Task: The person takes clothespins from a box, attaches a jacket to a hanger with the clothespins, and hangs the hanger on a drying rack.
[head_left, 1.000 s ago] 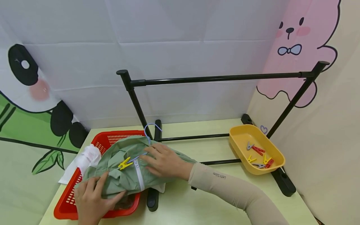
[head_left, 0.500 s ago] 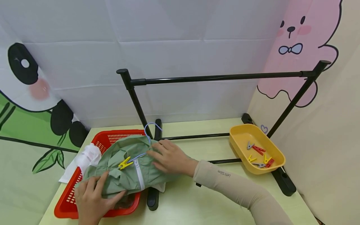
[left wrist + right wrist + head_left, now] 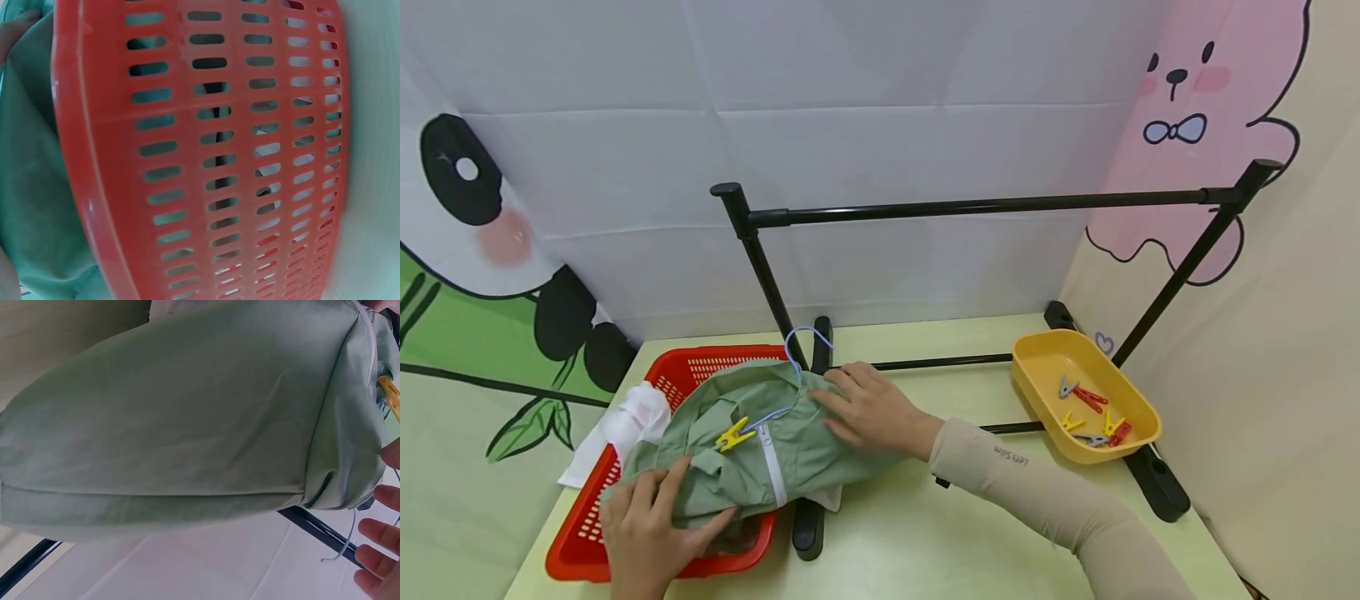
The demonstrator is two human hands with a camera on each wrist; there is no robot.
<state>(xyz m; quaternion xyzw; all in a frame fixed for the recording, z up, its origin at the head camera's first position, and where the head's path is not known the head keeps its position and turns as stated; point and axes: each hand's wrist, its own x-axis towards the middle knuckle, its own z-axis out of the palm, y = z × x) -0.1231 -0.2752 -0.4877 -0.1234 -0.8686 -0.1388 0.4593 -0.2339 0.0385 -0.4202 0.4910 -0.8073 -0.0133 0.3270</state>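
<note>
A sage-green zip garment (image 3: 816,454) lies over the red basket (image 3: 576,533), its white zipper facing up. Out of its neck comes the blue hook of a hanger (image 3: 797,333); a yellow clip (image 3: 735,435) sits at the end of the hanger's arm. My left hand (image 3: 647,525) rests on the garment's near left part, thumb spread wide from the fingers. On the right part lies my right hand (image 3: 876,410), fingers extended over the cloth. In the right wrist view its fingers (image 3: 375,531) are loose, beside the garment's edge.
A black rack (image 3: 992,208) stands behind the basket, one foot beside the basket's right side. At the right, a yellow tray (image 3: 1037,392) holds several red, yellow and grey clips. White cloth (image 3: 636,417) hangs over the basket's left rim.
My right hand has slid to the right across the garment, away from the hanger. The left hand, garment and hanger have stayed in place.
</note>
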